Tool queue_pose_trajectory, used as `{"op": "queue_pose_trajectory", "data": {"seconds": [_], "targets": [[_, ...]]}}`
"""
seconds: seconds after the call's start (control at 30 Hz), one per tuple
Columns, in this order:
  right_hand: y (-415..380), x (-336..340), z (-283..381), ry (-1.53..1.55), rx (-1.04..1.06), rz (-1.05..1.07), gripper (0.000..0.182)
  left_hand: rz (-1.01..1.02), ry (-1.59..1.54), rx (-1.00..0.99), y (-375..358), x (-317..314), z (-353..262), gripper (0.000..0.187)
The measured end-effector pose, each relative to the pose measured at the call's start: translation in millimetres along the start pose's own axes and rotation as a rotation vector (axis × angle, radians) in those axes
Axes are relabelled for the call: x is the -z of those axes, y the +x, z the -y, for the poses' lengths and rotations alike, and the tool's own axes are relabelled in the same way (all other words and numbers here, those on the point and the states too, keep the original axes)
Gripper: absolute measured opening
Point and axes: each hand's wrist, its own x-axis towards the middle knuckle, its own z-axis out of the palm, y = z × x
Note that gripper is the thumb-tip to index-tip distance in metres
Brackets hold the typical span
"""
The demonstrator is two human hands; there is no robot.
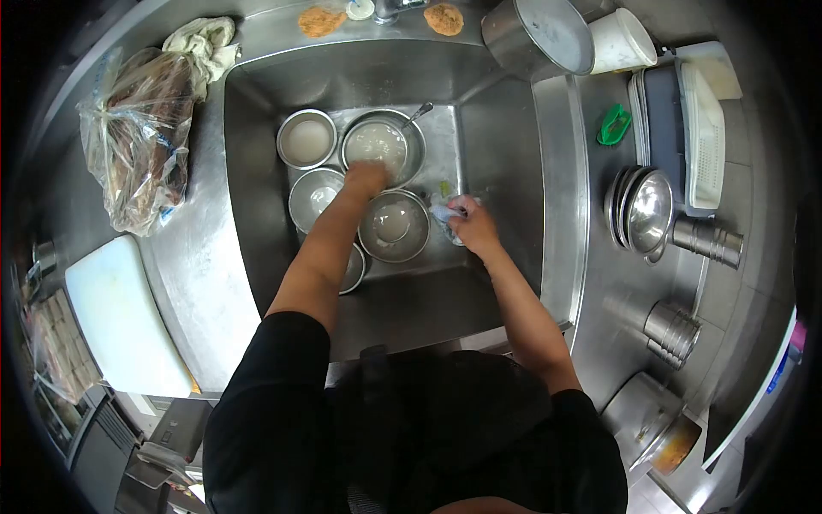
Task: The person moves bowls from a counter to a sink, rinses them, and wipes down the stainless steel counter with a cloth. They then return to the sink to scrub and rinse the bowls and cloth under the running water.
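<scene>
My left hand [366, 177] reaches into the near side of a round metal pot [419, 147] of cloudy water; its fingers are blurred and partly hidden. A metal utensil handle [421, 110] leans out over that pot's rim. At the right side of the sink, my right hand [472, 221] is closed on a crumpled pale bluish-white cloth [444, 212], perhaps a thin wipe or bag. A metal bowl [414, 242] with cloudy water sits between the hands. Left of it stand another bowl [301, 202], a round pan [306, 141] of cloudy liquid and a part-hidden container [353, 270].
All this lies in a deep steel sink [498, 171]. Right of it are stacked bowls [648, 212], a green scrubber [614, 125], trays [704, 128] and metal containers [672, 334]. A large pot [548, 34] stands at the back corner. Leftward lie a plastic bag [141, 141] and white cutting board [124, 317].
</scene>
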Motion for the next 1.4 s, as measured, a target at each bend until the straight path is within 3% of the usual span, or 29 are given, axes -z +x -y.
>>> {"op": "queue_pose_trajectory", "data": {"seconds": [0.1,0.17,0.2,0.3,0.47,0.6,0.7,0.77,0.8,0.83,0.87,0.9,1.03,1.1,1.13,1.17,1.23,1.27,1.3,1.37,1.4], "targets": [[-4.9,-2.2,6.5,-0.049,0.032,0.014,0.025,-0.111,0.026,-0.051,-23.7,1.3,-15.7,0.053],[-5.5,-5.9,4.6,-0.077,0.099,0.003,0.025,0.158,0.099,-0.080,-40.1,25.8,-28.9,0.058],[-1.2,-9.4,-3.6,0.004,0.136,0.011,0.026,0.154,0.104,-0.075,-43.8,25.0,-29.0,0.058],[5.3,-8.7,-9.7,0.118,0.142,0.019,0.026,0.124,0.223,-0.093,-47.2,17.7,-22.9,0.049],[15.2,1.0,-10.0,0.218,0.151,-0.070,0.024,-0.088,0.291,-0.324,-50.7,19.6,-14.2,0.039],[16.9,10.1,-6.8,0.404,0.078,-0.144,0.026,-0.103,0.228,-0.243,-50.5,21.5,-16.7,0.035],[24.9,10.5,-11.8,0.439,0.091,-0.187,0.031,-0.134,0.038,-0.205,-52.1,26.3,-21.3,0.037],[22.9,8.8,-5.7,0.378,0.135,-0.226,0.034,-0.304,-0.453,0.004,-54.1,39.7,-28.5,0.047],[16.2,11.4,18.3,0.320,0.162,-0.219,0.037,-0.303,-0.448,0.004,-56.4,45.0,-33.0,0.047],[13.4,8.7,35.9,0.262,0.192,-0.215,0.039,-0.395,-0.669,0.046,-59.1,50.6,-38.1,0.053],[21.9,-3.8,39.8,0.103,0.408,-0.284,0.042,-0.488,-0.891,0.087,-61.2,55.0,-42.1,0.059],[28.1,-13.5,53.2,-0.060,0.622,-0.353,0.046,-0.493,-0.884,0.084,-62.0,57.8,-44.1,0.059],[39.4,-14.8,111.1,-0.318,0.787,-0.334,0.039,-0.527,-1.217,0.163,-95.7,84.7,-56.1,0.070],[82.1,-13.7,109.5,0.235,0.327,-0.200,0.042,-0.587,-1.058,0.125,-125.0,103.5,-60.6,0.068],[94.8,-8.6,108.3,0.447,-0.024,0.029,0.044,-0.589,-1.033,0.101,-142.1,114.6,-64.8,0.062],[104.5,-24.8,94.1,0.449,-0.021,0.030,0.044,-0.591,-1.030,0.101,-150.7,114.1,-67.1,0.062],[125.7,-69.1,61.1,1.474,-0.343,0.370,0.039,-0.653,-1.031,-0.080,-158.5,113.1,-74.9,0.057],[101.8,-78.6,76.4,1.505,-0.374,0.261,0.037,-0.700,-0.996,-0.203,-154.2,107.7,-75.7,0.056],[78.0,-84.5,92.6,1.497,-0.370,0.264,0.037,-0.708,-1.000,-0.202,-145.3,107.5,-72.1,0.056],[43.4,-95.5,114.2,1.532,-0.345,0.325,0.034,-0.829,-0.508,-0.345,-124.3,115.3,-58.1,0.056],[46.8,-98.3,111.5,1.527,-0.344,0.335,0.034,-0.629,-0.586,-0.145,-122.4,117.9,-50.2,0.059]]}}
